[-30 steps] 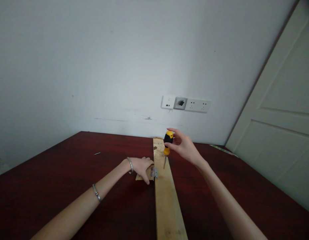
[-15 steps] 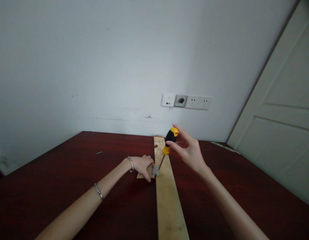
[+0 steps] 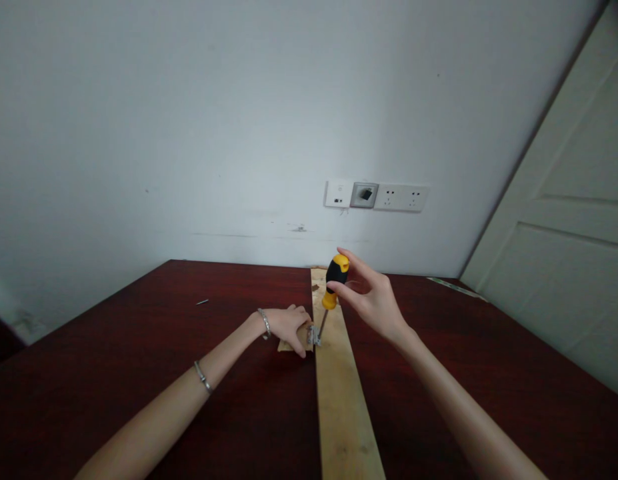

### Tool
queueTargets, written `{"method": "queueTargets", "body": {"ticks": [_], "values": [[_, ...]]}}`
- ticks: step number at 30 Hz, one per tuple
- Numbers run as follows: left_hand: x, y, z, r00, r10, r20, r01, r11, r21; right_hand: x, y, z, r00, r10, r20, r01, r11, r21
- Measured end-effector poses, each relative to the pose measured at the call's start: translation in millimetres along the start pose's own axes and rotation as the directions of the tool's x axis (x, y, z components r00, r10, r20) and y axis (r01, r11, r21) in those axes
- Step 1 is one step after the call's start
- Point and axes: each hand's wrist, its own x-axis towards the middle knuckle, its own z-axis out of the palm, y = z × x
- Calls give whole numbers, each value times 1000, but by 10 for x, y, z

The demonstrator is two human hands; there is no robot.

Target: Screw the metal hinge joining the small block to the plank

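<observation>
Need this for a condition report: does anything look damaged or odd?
Yes: a dark scuff marks the pale wall above the table. The plank has a brown patch near its far end, odd against the lighter wood.

My right hand [image 3: 376,301] holds a yellow-and-black screwdriver [image 3: 337,272], tilted, its tip at a metal hinge [image 3: 311,335] by the wooden plank's [image 3: 341,400] edge; contact not discernible. My left hand [image 3: 285,325] rests on a brown board [image 3: 285,347] beside the plank. A thin metal piece [image 3: 202,302] lies apart on the surface [image 3: 189,340].
</observation>
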Motion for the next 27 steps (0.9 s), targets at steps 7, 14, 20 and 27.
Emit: {"method": "queueTargets", "body": {"ticks": [7, 14, 20, 27], "values": [[-14, 18, -18, 1000, 2, 1, -2, 1000, -16, -5, -34, 14, 1000, 4, 9, -4, 1000, -13], [-32, 55, -55, 1000, -11, 16, 11, 1000, 1, -10, -35, 14, 1000, -1, 16, 1, 999, -35], [-40, 87, -68, 1000, -9, 16, 9, 1000, 5, -6, -25, 10, 1000, -2, 24, 3, 998, -57], [-39, 83, -75, 1000, -11, 25, 11, 1000, 6, -9, -41, 3, 999, 0, 48, 2, 999, -39]]}}
